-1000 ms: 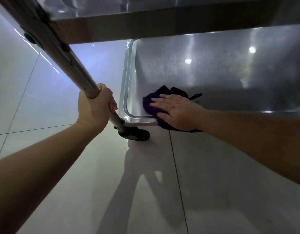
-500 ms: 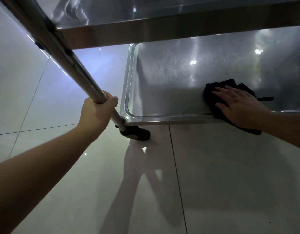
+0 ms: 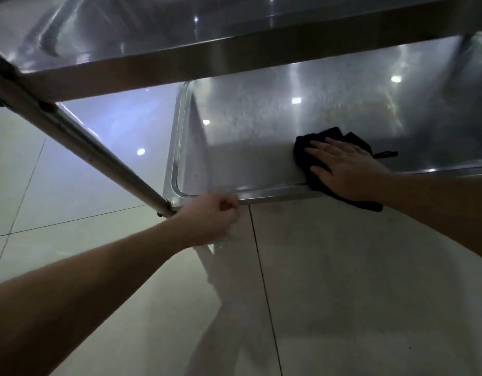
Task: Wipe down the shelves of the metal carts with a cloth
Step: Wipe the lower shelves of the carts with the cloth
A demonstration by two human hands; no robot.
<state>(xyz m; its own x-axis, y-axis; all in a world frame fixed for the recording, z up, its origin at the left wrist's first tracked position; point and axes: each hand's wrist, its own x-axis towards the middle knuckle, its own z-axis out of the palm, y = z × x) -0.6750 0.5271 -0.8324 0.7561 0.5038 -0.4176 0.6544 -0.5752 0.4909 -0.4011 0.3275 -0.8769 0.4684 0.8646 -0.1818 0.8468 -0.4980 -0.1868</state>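
A tiled floor (image 3: 71, 202) fills the left and bottom of the frame, pale and glossy, with dark grout lines and a small bright reflection left of centre. Across the upper left a metal cart post (image 3: 79, 147) runs diagonally down toward the centre, meeting the corner of the lower shelf (image 3: 248, 147).

At that corner, just left of centre, the left hand (image 3: 210, 221) sits at the front rim of the lower shelf beside the foot of the post. Its fingers are curled, knuckles toward the camera, and the hand is motion-blurred; whether they wrap the rim or merely lie against it cannot be told.

The upper shelf (image 3: 234, 25) spans the top of the frame as a shiny steel sheet with a folded front edge. Below it the lower shelf is a shallow steel tray with a raised rim and rounded corner, its surface dull and streaky with round light reflections.

Right of centre the cloth (image 3: 310, 147) lies on the lower shelf at its front edge, under the right hand (image 3: 343, 166). The fingers are straight and slightly spread, pressing flat on top of the cloth and pointing toward the left of the frame. The cloth is dark, almost black, crumpled in folds; it shows beyond the fingertips and above the knuckles, a thin loop sticks out to the right, and one end hangs over the front rim beneath the wrist.
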